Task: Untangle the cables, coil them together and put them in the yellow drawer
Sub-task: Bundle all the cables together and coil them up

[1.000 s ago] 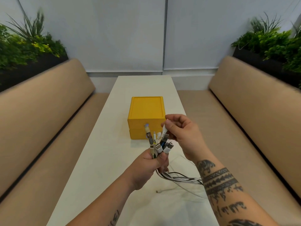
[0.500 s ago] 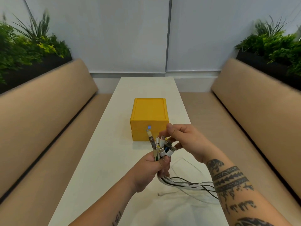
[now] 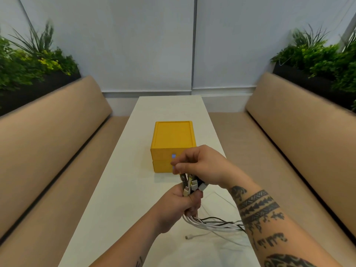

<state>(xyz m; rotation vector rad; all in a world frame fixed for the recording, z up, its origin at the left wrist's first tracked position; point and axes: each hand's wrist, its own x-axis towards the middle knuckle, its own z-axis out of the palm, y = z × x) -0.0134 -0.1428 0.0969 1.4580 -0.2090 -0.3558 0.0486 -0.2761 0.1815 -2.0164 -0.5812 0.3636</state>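
Office lounge booth: tan benches [image 3: 57,135], planters [image 3: 34,74] (leafy), white table [image 3: 119,189].

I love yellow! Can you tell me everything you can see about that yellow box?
The yellow box is squarish and looks like matte plastic. Its top has a raised rim around a flat panel. The front shows two stacked drawer fronts, both shut, with no handle in sight. It stands upright on the white table. The right hand, pinching the cables, hides its front right corner.
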